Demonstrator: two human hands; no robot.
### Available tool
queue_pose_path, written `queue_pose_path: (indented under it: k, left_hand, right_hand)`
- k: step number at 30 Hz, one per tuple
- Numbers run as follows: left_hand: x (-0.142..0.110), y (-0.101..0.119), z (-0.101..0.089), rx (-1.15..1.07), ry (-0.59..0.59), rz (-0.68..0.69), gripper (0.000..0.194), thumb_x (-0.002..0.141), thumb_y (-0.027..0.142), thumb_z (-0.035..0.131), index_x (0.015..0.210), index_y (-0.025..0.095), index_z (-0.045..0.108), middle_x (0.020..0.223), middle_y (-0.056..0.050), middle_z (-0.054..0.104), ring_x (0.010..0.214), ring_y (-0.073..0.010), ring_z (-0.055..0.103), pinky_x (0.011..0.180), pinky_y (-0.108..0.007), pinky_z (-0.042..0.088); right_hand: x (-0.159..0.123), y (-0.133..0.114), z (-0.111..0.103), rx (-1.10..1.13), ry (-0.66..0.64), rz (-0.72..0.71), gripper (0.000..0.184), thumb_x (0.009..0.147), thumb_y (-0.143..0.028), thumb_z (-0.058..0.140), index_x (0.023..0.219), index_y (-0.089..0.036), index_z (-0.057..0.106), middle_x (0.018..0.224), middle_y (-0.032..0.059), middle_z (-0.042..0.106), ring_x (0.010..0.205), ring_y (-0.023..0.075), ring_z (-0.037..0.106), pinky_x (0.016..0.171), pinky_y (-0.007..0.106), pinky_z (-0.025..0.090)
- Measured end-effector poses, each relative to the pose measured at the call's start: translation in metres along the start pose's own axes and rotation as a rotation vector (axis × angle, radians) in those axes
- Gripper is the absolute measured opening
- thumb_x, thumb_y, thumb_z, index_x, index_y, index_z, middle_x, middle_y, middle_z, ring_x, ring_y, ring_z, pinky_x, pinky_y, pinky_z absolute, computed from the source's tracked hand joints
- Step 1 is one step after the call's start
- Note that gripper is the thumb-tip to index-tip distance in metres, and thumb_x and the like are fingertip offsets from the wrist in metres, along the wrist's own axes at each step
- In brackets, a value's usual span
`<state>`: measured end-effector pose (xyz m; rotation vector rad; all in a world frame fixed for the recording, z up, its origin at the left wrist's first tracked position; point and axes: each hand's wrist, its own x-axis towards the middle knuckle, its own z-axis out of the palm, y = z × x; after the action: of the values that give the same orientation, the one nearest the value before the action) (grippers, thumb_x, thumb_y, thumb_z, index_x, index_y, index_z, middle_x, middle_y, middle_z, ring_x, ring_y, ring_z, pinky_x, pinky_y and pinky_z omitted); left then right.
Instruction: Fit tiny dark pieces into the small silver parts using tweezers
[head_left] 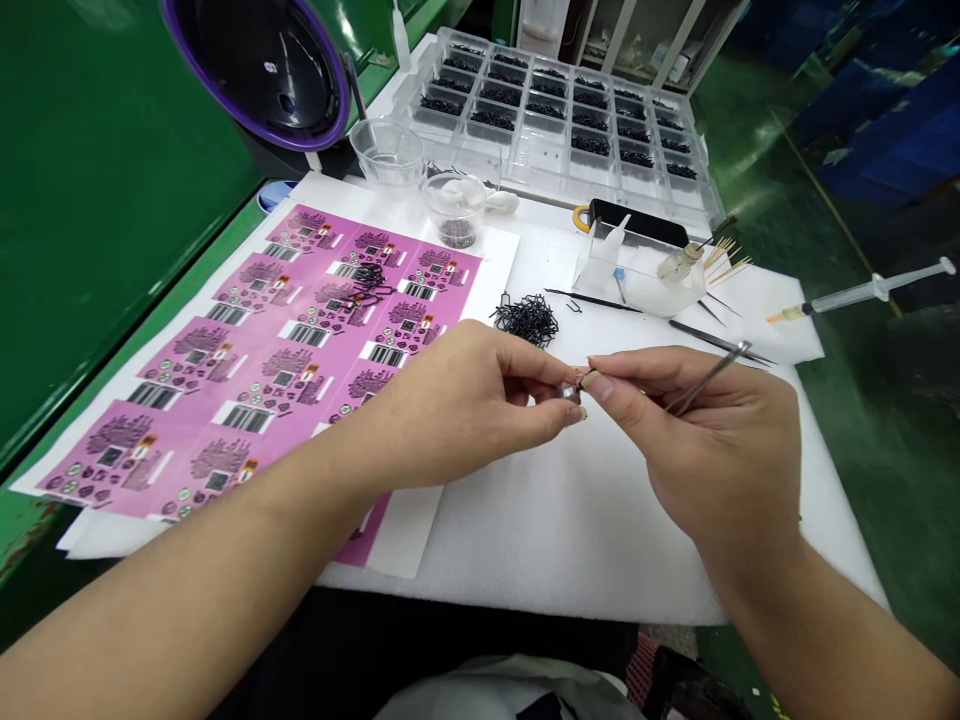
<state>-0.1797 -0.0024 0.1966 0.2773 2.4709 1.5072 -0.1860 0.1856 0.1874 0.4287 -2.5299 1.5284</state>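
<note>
the left hand [480, 395] pinches a small silvery metal piece [570, 392] between thumb and fingers over the white work surface [585, 530], and the right hand [712, 440] pinches a thin dark piece [591, 376] just beside it, with a slim metal tool [709, 380] tucked through its grip. a heap of black bent pieces [529, 318] lies just beyond the left hand, near the pink printed sheet [259, 328].

Our left hand [457, 405] pinches a small metal piece [570, 393]; our right hand [724, 445], also holding a slim metal tool [709, 378], meets it at the fingertips. Near our left hand we see black clips [527, 320] heaped beside a pink printed sheet [279, 358].
</note>
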Motion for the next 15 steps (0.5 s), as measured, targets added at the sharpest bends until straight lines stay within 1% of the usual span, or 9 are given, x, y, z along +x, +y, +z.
queue_pose_path:
  k: [3, 7, 9, 12, 15]
  left_hand:
    - [0.001, 0.0, 0.001, 0.016, 0.032, 0.003, 0.016, 0.079, 0.03, 0.069, 0.09, 0.026, 0.08, 0.054, 0.005, 0.055, 0.048, -0.008, 0.042, 0.044, -0.021, 0.032]
    - [0.0, 0.0, 0.002, 0.046, 0.05, 0.016, 0.021, 0.08, 0.028, 0.067, 0.096, 0.029, 0.08, 0.052, 0.007, 0.054, 0.047, -0.007, 0.041, 0.044, -0.02, 0.031]
    - [-0.001, 0.001, 0.002, 0.043, 0.061, 0.017, 0.023, 0.08, 0.026, 0.066, 0.098, 0.03, 0.08, 0.052, 0.007, 0.053, 0.047, -0.0069, 0.041, 0.043, -0.02, 0.031]
    - [-0.002, 0.001, 0.0, 0.008, 0.067, -0.006, 0.023, 0.079, 0.025, 0.065, 0.096, 0.029, 0.08, 0.05, 0.006, 0.049, 0.047, -0.0071, 0.039, 0.042, -0.019, 0.03]
    - [-0.001, 0.001, -0.001, -0.029, 0.026, -0.059, 0.02, 0.079, 0.028, 0.065, 0.091, 0.027, 0.081, 0.05, 0.004, 0.048, 0.046, -0.0076, 0.035, 0.04, -0.02, 0.028]
  right_hand:
    - [0.0, 0.0, 0.0, -0.001, 0.017, -0.007, 0.01, 0.08, -0.028, 0.076, 0.089, -0.03, 0.078, 0.087, -0.0009, 0.076, 0.077, 0.0215, 0.071, 0.06, 0.034, 0.056]
    - [-0.001, 0.0, 0.003, 0.016, 0.015, -0.027, 0.012, 0.08, -0.023, 0.076, 0.089, -0.031, 0.078, 0.086, -0.0017, 0.076, 0.076, 0.019, 0.071, 0.064, 0.033, 0.057]
    - [-0.001, 0.002, 0.006, 0.074, 0.013, -0.055, 0.015, 0.08, -0.017, 0.075, 0.088, -0.03, 0.077, 0.086, -0.002, 0.076, 0.078, 0.0188, 0.071, 0.069, 0.033, 0.058]
    - [0.0, 0.006, 0.011, 0.207, 0.009, -0.076, 0.017, 0.079, -0.012, 0.074, 0.088, -0.027, 0.076, 0.089, -0.0005, 0.077, 0.084, 0.0214, 0.072, 0.078, 0.039, 0.06]
    - [0.002, 0.008, 0.017, 0.267, 0.0, -0.061, 0.014, 0.079, -0.014, 0.074, 0.085, -0.026, 0.075, 0.089, 0.0005, 0.077, 0.085, 0.0224, 0.073, 0.079, 0.04, 0.061]
